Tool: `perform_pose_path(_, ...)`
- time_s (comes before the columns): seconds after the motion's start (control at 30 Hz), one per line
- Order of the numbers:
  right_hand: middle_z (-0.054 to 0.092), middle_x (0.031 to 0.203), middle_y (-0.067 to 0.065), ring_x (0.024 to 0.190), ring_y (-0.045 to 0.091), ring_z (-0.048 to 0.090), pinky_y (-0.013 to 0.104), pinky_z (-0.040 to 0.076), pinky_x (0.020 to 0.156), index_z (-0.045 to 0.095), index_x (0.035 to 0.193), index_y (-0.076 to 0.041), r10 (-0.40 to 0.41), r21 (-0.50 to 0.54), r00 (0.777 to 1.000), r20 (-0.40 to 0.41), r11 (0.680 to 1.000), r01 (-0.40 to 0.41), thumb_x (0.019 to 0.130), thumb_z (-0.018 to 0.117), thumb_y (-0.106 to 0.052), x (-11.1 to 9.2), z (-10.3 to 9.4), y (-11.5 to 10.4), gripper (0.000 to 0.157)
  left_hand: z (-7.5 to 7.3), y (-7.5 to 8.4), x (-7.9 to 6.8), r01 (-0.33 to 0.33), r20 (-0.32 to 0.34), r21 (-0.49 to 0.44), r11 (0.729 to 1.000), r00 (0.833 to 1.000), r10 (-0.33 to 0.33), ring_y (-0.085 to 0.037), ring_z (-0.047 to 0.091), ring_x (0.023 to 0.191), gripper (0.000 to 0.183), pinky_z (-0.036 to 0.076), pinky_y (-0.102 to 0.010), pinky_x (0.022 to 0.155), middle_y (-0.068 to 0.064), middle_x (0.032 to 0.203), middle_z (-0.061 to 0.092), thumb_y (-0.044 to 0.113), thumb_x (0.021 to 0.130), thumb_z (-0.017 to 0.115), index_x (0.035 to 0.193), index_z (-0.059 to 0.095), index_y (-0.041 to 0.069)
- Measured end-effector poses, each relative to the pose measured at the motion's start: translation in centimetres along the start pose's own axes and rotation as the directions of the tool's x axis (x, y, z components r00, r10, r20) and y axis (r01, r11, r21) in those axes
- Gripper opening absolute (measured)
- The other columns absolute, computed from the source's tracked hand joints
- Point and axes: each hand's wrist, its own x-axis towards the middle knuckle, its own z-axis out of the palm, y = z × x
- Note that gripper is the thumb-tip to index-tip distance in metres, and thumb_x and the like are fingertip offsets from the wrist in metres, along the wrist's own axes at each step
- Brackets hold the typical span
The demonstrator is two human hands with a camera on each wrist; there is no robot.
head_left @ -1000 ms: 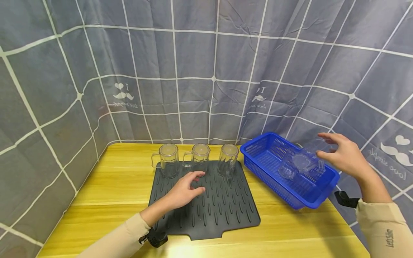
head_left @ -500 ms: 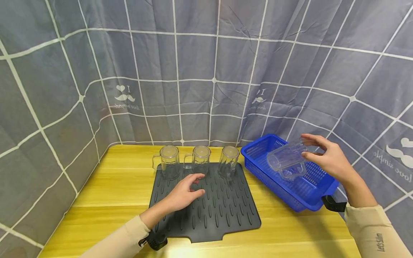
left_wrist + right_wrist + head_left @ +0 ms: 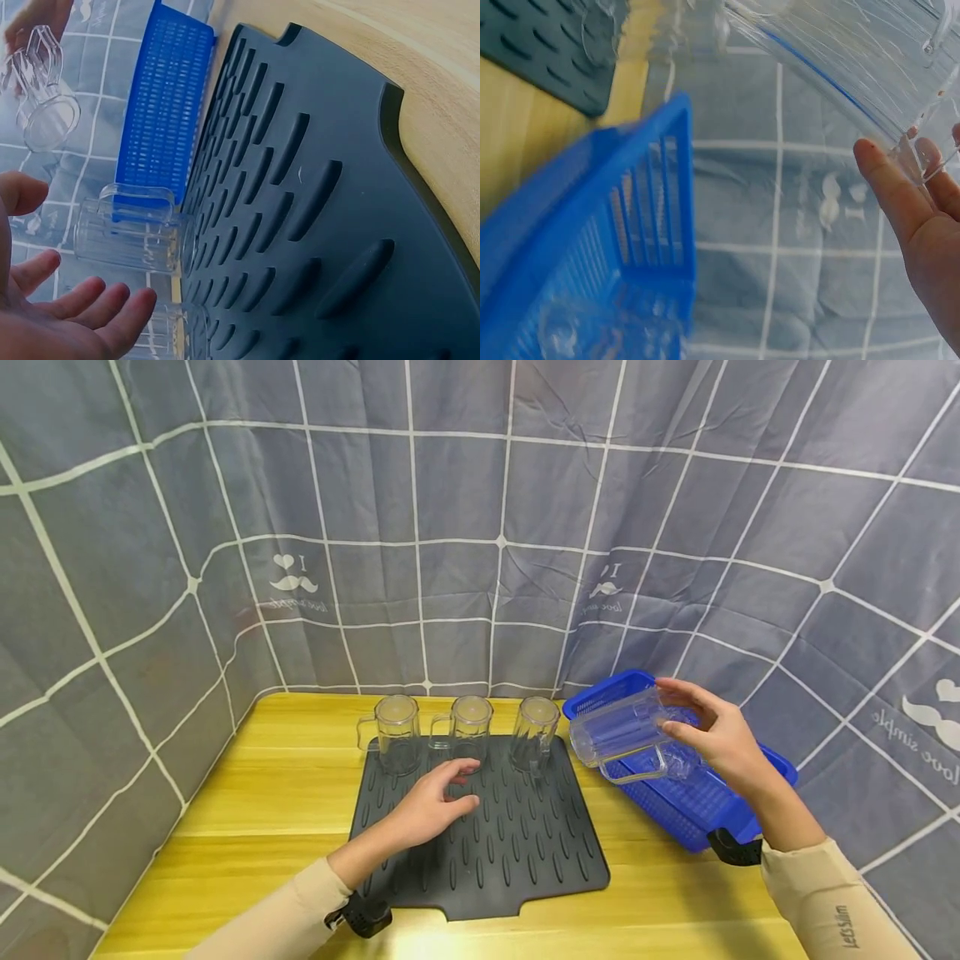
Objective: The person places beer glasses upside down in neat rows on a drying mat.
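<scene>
My right hand (image 3: 708, 731) grips a clear glass mug (image 3: 618, 727) by its rim end, tilted on its side above the blue basket (image 3: 675, 818). In the right wrist view the fingers pinch the edge of the mug (image 3: 847, 67). My left hand (image 3: 427, 806) hovers over the dark drying mat (image 3: 495, 852) with relaxed fingers, holding nothing. Three glass mugs stand upside down along the mat's far edge: a left mug (image 3: 396, 735), a middle mug (image 3: 470, 731) and a right mug (image 3: 534, 735). The left wrist view shows bare fingers (image 3: 105, 307) near the standing mugs.
At least one more clear mug (image 3: 607, 330) lies inside the basket, partly hidden. The mat rests on a yellow wooden table (image 3: 255, 793). A grey checked curtain (image 3: 457, 577) encloses the back and sides.
My right hand has lifted the glass mug from the basket and carried it leftwards to the basket's left side. The left hand stays in place.
</scene>
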Motion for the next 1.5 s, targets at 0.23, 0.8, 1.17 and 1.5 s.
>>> perform_pose_path(0.23, 0.046, 0.129, 0.021, 0.115, 0.015, 0.050, 0.020, 0.050, 0.081, 0.040, 0.136, 0.004, -0.044, 0.131, 0.999, 0.009, 0.991, 0.042, 0.088, 0.058, 0.002, 0.6, 2.9, 0.5, 0.052, -0.8, 3.2, -0.7, -0.026, 0.015, -0.056, 0.998, 1.000, 0.027, -0.029, 0.046, 0.122, 0.051, 0.043, -0.043, 0.094, -0.005, 0.136, 0.043, 0.020, 0.092, 0.058, 0.139, 0.038, 0.019)
perform_pose_path(0.8, 0.044, 0.134, 0.018, 0.117, 0.020, 0.046, 0.020, 0.049, 0.082, 0.039, 0.138, 0.000, 0.055, 0.316, 0.998, 0.030, 0.947, -0.061, 0.089, 0.056, 0.001, 0.1, 9.1, 2.7, 0.052, -0.3, 2.6, -0.7, -0.084, -0.040, -0.205, 0.975, 0.996, 0.078, -0.030, 0.046, 0.123, 0.054, 0.044, -0.041, 0.093, -0.007, 0.136, 0.044, 0.020, 0.092, 0.058, 0.140, 0.035, 0.015)
perform_pose_path(1.17, 0.041, 0.134, 0.015, 0.114, 0.019, 0.044, 0.022, 0.049, 0.082, 0.036, 0.139, 0.001, 0.100, 0.489, 0.994, 0.046, 0.865, -0.110, 0.087, 0.052, 0.006, -0.3, 11.5, 2.6, 0.054, -0.2, 3.0, -0.3, -0.107, -0.005, -0.238, 0.965, 0.994, 0.109, -0.031, 0.044, 0.124, 0.066, 0.043, -0.043, 0.095, -0.012, 0.139, 0.039, 0.020, 0.088, 0.063, 0.144, 0.028, 0.012)
perform_pose_path(1.5, 0.042, 0.127, 0.016, 0.104, 0.016, 0.051, 0.024, 0.050, 0.079, 0.026, 0.138, 0.011, 0.078, 0.652, 0.996, 0.039, 0.754, -0.084, 0.086, 0.051, 0.007, -0.9, 12.9, 2.5, 0.057, 0.2, 3.4, 0.0, -0.054, 0.001, -0.265, 0.963, 0.998, 0.056, -0.020, 0.045, 0.124, 0.069, 0.044, -0.032, 0.094, -0.005, 0.140, 0.037, 0.024, 0.088, 0.064, 0.144, 0.025, 0.022)
